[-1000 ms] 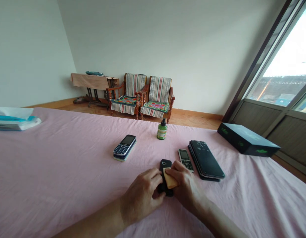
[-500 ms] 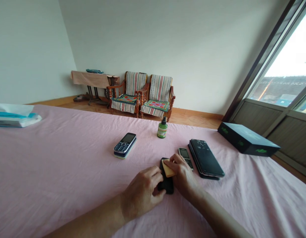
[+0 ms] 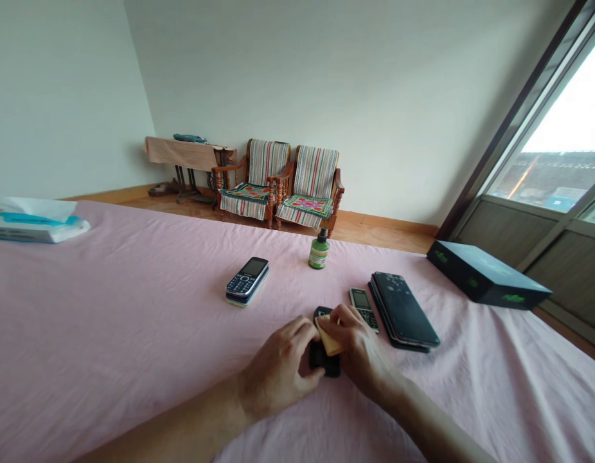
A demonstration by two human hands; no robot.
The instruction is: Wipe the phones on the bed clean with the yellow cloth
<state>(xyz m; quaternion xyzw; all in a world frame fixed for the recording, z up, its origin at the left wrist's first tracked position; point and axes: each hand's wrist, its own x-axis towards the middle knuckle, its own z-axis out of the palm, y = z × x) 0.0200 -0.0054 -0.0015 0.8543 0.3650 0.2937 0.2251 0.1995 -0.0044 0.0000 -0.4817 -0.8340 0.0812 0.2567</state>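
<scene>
A black phone (image 3: 326, 364) lies face down or face up, I cannot tell which, on the pink cloth in front of me. My left hand (image 3: 281, 366) grips its left side, thumb at the near end and fingers farther up. A folded yellow wiping cloth (image 3: 330, 341) is pinched in my right hand (image 3: 362, 350) and pressed on the phone's upper half. Just beyond that hand is a small keypad phone (image 3: 364, 310). Farther right, a large dark smartphone (image 3: 406, 312) rests on top of another flat device.
A green spray bottle (image 3: 319, 249) stands toward the far edge. Left of it is a keypad phone (image 3: 248, 278) stacked on something flat. A black box (image 3: 488, 273) sits at right, a tissue pack (image 3: 42, 226) at far left. Two chairs (image 3: 310, 183) stand beyond the pink-covered surface (image 3: 148, 308).
My right hand has slid the yellow cloth slightly toward me along the phone, baring more of its far end. My left hand keeps its grip. The view has shifted slightly.
</scene>
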